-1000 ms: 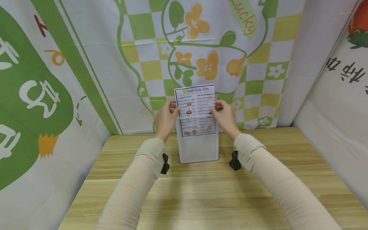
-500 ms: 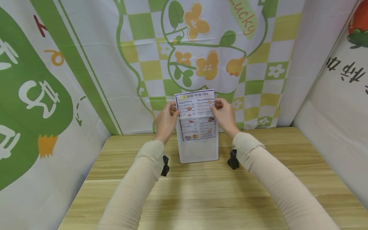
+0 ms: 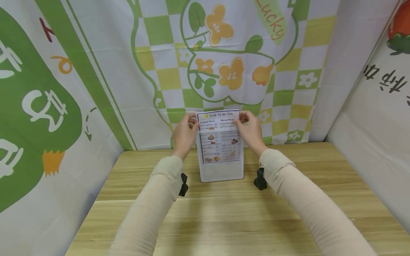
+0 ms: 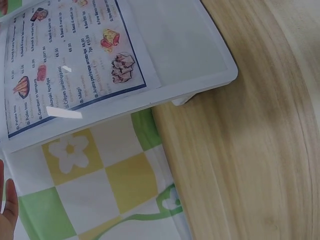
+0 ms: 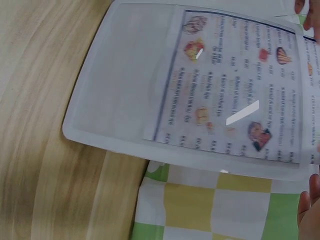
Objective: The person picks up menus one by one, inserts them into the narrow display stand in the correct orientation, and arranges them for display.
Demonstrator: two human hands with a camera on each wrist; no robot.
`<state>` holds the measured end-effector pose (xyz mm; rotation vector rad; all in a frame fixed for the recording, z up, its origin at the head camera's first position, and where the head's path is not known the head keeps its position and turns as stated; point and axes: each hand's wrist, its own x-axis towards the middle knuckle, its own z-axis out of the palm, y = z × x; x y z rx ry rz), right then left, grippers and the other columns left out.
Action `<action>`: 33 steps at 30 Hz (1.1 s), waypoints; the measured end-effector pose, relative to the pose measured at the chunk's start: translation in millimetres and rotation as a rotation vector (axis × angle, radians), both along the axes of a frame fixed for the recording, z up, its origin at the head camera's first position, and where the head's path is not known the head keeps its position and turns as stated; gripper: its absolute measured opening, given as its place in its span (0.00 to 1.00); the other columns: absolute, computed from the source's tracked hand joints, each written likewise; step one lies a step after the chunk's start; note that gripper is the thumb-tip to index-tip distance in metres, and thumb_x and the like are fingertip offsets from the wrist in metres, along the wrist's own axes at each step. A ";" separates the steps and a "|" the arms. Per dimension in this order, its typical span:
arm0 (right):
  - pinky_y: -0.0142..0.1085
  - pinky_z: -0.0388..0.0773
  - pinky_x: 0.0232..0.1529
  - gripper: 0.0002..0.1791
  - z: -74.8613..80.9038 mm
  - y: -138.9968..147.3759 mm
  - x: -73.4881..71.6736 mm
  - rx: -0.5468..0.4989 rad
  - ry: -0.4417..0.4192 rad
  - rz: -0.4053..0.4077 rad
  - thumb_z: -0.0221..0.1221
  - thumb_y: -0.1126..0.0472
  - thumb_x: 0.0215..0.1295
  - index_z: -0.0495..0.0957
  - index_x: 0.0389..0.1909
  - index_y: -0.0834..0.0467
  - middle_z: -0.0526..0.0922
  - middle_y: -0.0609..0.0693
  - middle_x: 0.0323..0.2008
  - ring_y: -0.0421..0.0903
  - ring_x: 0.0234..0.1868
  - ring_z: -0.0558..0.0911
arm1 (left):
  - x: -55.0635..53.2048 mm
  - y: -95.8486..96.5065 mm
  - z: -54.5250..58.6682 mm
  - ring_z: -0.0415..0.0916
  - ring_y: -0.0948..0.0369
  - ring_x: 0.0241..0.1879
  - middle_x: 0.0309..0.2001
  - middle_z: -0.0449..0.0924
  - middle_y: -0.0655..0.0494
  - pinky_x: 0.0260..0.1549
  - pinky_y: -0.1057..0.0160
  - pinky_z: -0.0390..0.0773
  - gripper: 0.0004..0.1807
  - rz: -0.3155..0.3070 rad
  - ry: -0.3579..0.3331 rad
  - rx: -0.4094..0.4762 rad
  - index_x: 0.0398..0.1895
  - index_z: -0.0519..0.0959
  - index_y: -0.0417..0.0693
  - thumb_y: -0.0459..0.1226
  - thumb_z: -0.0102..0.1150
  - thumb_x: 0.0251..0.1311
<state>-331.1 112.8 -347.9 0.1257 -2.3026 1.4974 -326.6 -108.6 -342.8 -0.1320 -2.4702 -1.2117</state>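
Observation:
A printed "DIM SUM INN" menu sheet (image 3: 217, 125) stands partly inside a white display holder (image 3: 223, 172) with a clear front, which leans upright on the table. The sheet's top strip sticks out above the holder's upper edge. My left hand (image 3: 185, 134) pinches the sheet's left edge, thumb in front. At the right edge, my right hand (image 3: 252, 131) pinches it likewise. In the left wrist view the holder's lower panel (image 4: 187, 45) shows a pale bare band under the sheet. The right wrist view shows the same band of the holder (image 5: 122, 70); fingers behind the sheet are hidden.
The wooden table (image 3: 221, 217) extends around the holder. Close behind hangs a patterned cloth (image 3: 166, 78), with printed side cloths at left and right. A black wrist-camera mount (image 3: 261, 179) hangs under the right wrist, another (image 3: 183, 185) under the left.
The menu sheet has slid down into the holder; less of it shows above the holder's edge, and the bare band below has shrunk. Both hands and the holder stay nearly in place.

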 end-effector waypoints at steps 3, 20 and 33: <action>0.43 0.75 0.46 0.17 3.9 -1.2 0.1 -0.011 0.020 -0.006 0.62 0.63 0.68 0.76 0.56 0.63 0.81 0.57 0.45 0.52 0.46 0.78 | 1.5 -0.4 -3.2 0.79 0.58 0.42 0.46 0.82 0.55 0.40 0.58 0.77 0.18 0.000 -0.004 -0.014 0.60 0.75 0.51 0.39 0.59 0.69; 0.42 0.74 0.46 0.16 -0.6 1.1 0.8 0.024 0.036 -0.008 0.62 0.68 0.66 0.79 0.54 0.62 0.83 0.58 0.42 0.52 0.44 0.78 | 3.9 2.3 -4.7 0.78 0.59 0.40 0.45 0.82 0.55 0.34 0.60 0.78 0.15 -0.024 0.004 -0.040 0.56 0.80 0.50 0.37 0.61 0.67; 0.45 0.72 0.51 0.08 -15.4 5.9 2.4 0.117 0.066 0.002 0.63 0.64 0.67 0.84 0.44 0.63 0.84 0.57 0.43 0.53 0.46 0.77 | 5.8 -5.3 -15.8 0.77 0.57 0.42 0.43 0.84 0.55 0.39 0.57 0.76 0.08 -0.027 0.039 -0.113 0.45 0.84 0.49 0.40 0.61 0.68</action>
